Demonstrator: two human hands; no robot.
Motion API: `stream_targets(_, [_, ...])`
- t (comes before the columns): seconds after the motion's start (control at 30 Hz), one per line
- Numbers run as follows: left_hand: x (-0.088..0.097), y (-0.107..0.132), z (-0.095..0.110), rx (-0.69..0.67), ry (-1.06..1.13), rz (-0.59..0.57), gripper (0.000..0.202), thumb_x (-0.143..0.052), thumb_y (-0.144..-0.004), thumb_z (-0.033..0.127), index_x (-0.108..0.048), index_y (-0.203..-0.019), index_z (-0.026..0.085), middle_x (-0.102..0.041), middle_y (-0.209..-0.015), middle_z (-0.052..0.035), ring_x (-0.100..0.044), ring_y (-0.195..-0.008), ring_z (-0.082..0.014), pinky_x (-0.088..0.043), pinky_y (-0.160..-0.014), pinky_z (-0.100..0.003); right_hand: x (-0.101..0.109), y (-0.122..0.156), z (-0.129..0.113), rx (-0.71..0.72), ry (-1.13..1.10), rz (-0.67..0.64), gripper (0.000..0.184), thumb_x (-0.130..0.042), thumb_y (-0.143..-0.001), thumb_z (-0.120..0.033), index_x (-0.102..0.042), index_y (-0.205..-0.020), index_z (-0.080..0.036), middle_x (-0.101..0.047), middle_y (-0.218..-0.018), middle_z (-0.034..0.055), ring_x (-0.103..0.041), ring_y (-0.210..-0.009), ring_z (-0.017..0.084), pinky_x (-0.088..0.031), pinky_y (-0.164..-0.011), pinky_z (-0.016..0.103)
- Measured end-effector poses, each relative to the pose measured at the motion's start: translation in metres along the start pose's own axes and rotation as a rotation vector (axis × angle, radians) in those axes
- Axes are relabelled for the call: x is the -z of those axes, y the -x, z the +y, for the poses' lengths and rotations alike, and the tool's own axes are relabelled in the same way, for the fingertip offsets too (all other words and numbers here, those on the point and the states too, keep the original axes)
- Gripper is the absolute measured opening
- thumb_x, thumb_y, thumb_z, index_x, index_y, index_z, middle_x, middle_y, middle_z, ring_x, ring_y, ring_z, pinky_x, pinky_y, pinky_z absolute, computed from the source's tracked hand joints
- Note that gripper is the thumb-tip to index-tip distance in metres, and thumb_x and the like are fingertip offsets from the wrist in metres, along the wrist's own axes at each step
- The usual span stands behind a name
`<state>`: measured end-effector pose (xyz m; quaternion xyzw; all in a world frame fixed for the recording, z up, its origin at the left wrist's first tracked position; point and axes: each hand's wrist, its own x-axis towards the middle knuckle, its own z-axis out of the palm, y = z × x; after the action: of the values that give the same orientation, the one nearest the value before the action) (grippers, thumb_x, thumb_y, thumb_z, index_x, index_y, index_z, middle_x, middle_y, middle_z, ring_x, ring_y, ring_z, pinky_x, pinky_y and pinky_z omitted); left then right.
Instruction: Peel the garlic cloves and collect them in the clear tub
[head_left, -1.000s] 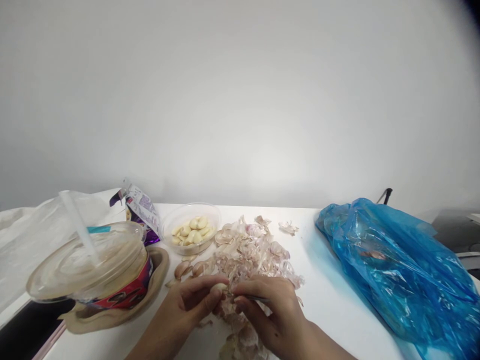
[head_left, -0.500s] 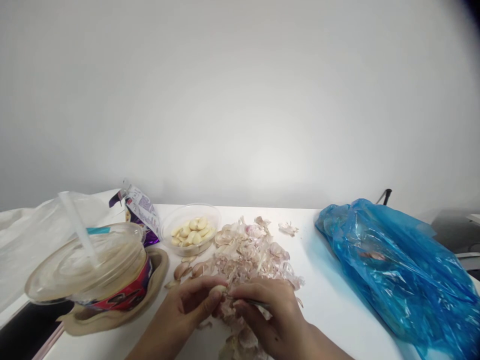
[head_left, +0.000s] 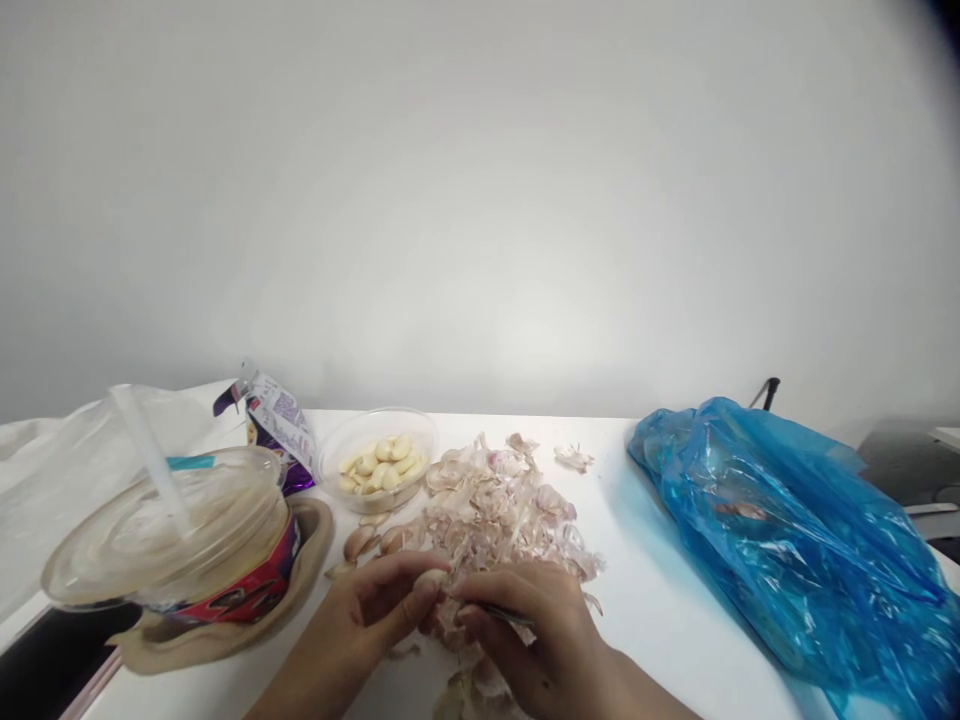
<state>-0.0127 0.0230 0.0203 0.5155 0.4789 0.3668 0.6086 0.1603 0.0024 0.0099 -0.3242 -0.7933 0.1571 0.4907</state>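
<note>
Between the thumb and fingers of my left hand [head_left: 367, 620] is a pale garlic clove [head_left: 430, 580]. My right hand [head_left: 551, 630] is closed around a thin, dark metal tool [head_left: 510, 614], perhaps a small knife; most of it is hidden by the fingers. Its fingertips meet the clove's right side. Beneath and beyond both hands spreads a heap of garlic skins [head_left: 495, 505]. Several unpeeled garlic cloves [head_left: 361, 543] lie just past my left hand. Behind them, a clear plastic bowl [head_left: 390, 502] contains several peeled cloves [head_left: 381, 465].
On the left, a lidded drink cup [head_left: 240, 590] with a straw sits in a cardboard carrier [head_left: 319, 540]. A purple snack packet [head_left: 298, 470] stands behind it, near a clear plastic bag [head_left: 52, 490]. A large blue plastic bag [head_left: 780, 540] covers the right side. A wall rises behind the table.
My fingers have shifted slightly around the clove, and the tool in my right hand is tilted a little differently. The whole view has drifted slightly; nothing else has visibly moved.
</note>
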Motion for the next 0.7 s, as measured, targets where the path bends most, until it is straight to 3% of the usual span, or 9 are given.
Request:
stream_targets(0.43, [0.004, -0.005, -0.012, 0.000, -0.038, 0.006, 0.023, -0.065, -0.065, 0.038, -0.068, -0.079, 0.020, -0.063, -0.057, 0.0018, -0.056, -0.060, -0.0149, -0.043, -0.057, -0.023, 0.000, -0.001, 0.001, 0.012, -0.032, -0.031, 0.017, -0.050, -0.084, -0.018, -0.054, -0.101, -0.020, -0.068, -0.080, 0.0012, -0.063, -0.065, 0.011, -0.045, -0.060, 0.018])
stream_targets(0.7, [0.001, -0.006, -0.019, -0.003, -0.051, 0.088, 0.030, -0.066, -0.062, 0.043, -0.068, -0.080, 0.019, -0.064, -0.056, 0.0001, -0.056, -0.057, -0.0159, -0.042, -0.052, -0.022, 0.002, 0.000, -0.006, 0.011, 0.076, -0.021, 0.014, -0.054, -0.082, -0.019, -0.055, -0.096, -0.021, -0.065, -0.071, 0.0009, -0.060, -0.058, 0.010, -0.045, -0.055, 0.017])
